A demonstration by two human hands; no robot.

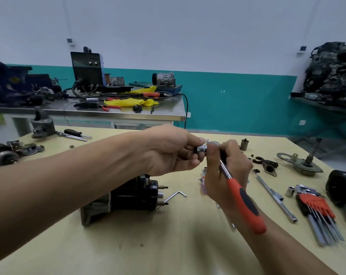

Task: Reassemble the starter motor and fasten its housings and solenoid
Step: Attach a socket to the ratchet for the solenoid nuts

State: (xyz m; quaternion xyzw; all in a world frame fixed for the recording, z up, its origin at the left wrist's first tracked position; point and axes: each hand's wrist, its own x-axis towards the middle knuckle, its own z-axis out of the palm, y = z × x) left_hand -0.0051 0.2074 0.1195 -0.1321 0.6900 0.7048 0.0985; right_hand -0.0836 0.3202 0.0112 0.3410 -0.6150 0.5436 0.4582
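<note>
Starter motor (128, 195) lies on its side on the yellow table (148, 255), below the left forearm. Just past it, right hand (227, 171) grips the ratchet (245, 203); left hand (168, 149) pinches the socket (201, 149) at its head. Steel bench (168, 113) behind.

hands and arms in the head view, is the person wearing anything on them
Nothing worn shows: the left hand and right hand are gloveless, with no rings or watch visible. The left forearm and right forearm are bare, no sleeve in frame.

Two bare forearms (69, 185), bare left grip (168, 149), bare right grip (227, 171), short plain thumbnail (201, 139)
</note>
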